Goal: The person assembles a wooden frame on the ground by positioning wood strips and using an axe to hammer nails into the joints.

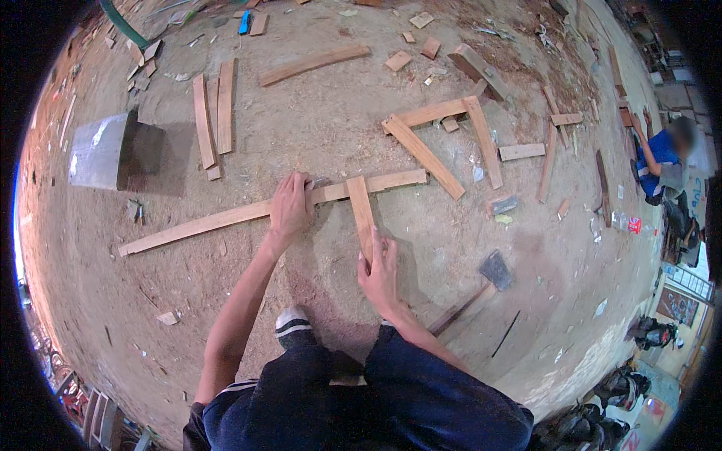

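A long wooden strip [203, 228] lies across the ground in front of me, slanting up to the right. My left hand [291, 207] is closed round it near its middle, and a small greyish thing by the fingertips is too unclear to name. A shorter wooden piece [360, 207] meets the strip at roughly a right angle, its far end lying over it. Its near end is pinched between the thumb and fingers of my right hand [380, 270]. To the right of that hand lies a tool with a blocky dark metal head [495, 270] and a wooden handle.
Joined wooden slats [429, 115] lie ahead on the right, and loose slats [226, 105] ahead on the left. A grey metal block [98, 150] stands at the left. Wood offcuts [398, 61] litter the dirt floor. Another person [662, 158] sits at the far right.
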`<state>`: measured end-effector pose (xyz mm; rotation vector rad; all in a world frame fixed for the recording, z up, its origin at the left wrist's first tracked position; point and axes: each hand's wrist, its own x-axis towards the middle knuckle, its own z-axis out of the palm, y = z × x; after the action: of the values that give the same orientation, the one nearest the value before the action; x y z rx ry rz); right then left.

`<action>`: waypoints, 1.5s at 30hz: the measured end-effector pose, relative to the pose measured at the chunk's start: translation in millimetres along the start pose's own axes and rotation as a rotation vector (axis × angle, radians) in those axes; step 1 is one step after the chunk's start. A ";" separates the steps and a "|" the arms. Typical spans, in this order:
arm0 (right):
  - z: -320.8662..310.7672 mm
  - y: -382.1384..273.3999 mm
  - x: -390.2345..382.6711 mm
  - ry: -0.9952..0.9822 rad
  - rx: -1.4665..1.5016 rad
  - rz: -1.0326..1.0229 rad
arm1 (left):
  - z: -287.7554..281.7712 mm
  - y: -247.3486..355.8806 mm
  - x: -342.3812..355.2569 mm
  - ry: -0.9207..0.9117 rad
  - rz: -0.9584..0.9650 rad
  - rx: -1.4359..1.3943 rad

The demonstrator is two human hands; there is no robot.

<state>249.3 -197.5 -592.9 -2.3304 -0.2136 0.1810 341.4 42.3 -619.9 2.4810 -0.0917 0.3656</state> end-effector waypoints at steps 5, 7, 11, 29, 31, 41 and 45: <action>4.5 5.4 -4.2 0.053 0.009 -0.018 | 1.0 -1.9 -1.4 -0.005 -0.010 0.017; -3.8 -1.7 1.6 0.092 -0.020 -0.050 | 0.1 0.8 1.2 -0.009 -0.016 0.020; -11.2 -8.9 8.2 0.034 -0.208 0.000 | -5.3 4.6 2.6 0.031 -0.061 -0.061; -13.8 -11.5 24.4 0.020 -0.056 0.078 | -20.5 45.8 17.2 0.123 -0.129 -0.406; -15.1 -12.6 24.4 0.008 -0.050 0.094 | -23.5 49.0 18.8 0.136 -0.118 -0.434; -19.4 -12.8 25.7 -0.008 -0.045 0.098 | -29.4 52.3 22.4 0.114 -0.192 -0.484; -23.0 20.0 20.9 0.041 0.269 0.276 | -20.7 43.2 13.5 0.154 -0.268 -0.542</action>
<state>276.2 -222.9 -592.9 -2.0843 0.1473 0.2803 342.9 20.2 -575.3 1.8930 0.1821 0.3590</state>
